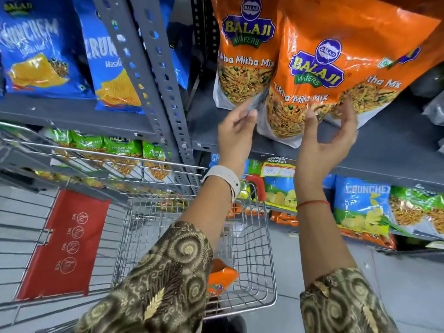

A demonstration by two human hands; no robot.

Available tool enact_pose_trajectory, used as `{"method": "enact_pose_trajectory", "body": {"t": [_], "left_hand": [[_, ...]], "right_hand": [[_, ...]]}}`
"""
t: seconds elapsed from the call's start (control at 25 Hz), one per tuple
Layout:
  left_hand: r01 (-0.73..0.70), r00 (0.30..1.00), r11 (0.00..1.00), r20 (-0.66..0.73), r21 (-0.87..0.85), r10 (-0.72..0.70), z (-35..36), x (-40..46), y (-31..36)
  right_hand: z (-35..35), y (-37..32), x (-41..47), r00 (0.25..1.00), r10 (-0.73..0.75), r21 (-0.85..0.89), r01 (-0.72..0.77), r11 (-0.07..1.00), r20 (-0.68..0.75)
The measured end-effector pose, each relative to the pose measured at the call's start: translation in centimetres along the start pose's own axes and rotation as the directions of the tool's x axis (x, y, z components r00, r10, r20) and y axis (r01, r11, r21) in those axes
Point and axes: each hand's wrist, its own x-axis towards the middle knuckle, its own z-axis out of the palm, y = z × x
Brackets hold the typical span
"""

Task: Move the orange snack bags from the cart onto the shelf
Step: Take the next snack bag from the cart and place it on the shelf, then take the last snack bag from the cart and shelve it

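Three orange snack bags stand on the grey shelf: one at the left, a front one leaning forward at the shelf edge, and one partly hidden behind it. My left hand pinches the grey bottom-left corner of the front bag. My right hand is cupped with fingers apart. Its thumb touches the front bag's bottom and its fingertips touch the bag behind. Another orange snack bag lies in the wire cart below, partly hidden by my left sleeve.
Blue snack bags fill the shelf section to the left, beyond a perforated grey upright. Green and blue packets sit on lower shelves. The cart's red seat flap hangs at the left.
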Motion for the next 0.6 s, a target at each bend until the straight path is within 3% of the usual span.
{"method": "enact_pose_trajectory", "body": {"t": [0.08,0.2,0.28,0.36,0.48,0.6], "left_hand": [[-0.037,0.998,0.994,-0.055,0.099,0.042,-2.9,-1.0,-0.8],[0.01,0.997,0.94,-0.074,0.34,0.016,-8.8,-3.0,-3.6],[0.101,0.995,0.84,-0.066,0.533,-0.077,-13.3,-4.9,-6.2],[0.191,0.976,0.686,-0.062,0.702,-0.208,-17.7,-7.2,-9.1],[0.29,0.911,0.431,-0.109,0.855,-0.397,-21.3,-10.3,-11.1],[0.284,0.834,0.268,-0.099,0.921,-0.543,-23.7,-12.9,-12.8]], "right_hand": [[-0.6,-0.6,-2.4,0.998,-0.06,-0.037,0.06,0.998,-0.001],[-2.0,0.2,-6.6,0.948,-0.102,-0.115,0.142,0.983,0.301],[-3.1,2.4,-9.2,0.82,-0.047,-0.193,0.189,0.963,0.571],[-4.3,4.8,-11.9,0.659,0.044,-0.279,0.257,0.925,0.751],[-5.3,6.9,-14.4,0.48,0.193,-0.364,0.295,0.883,0.856],[-5.7,7.9,-16.2,0.255,0.354,-0.435,0.476,0.764,0.9]]}}
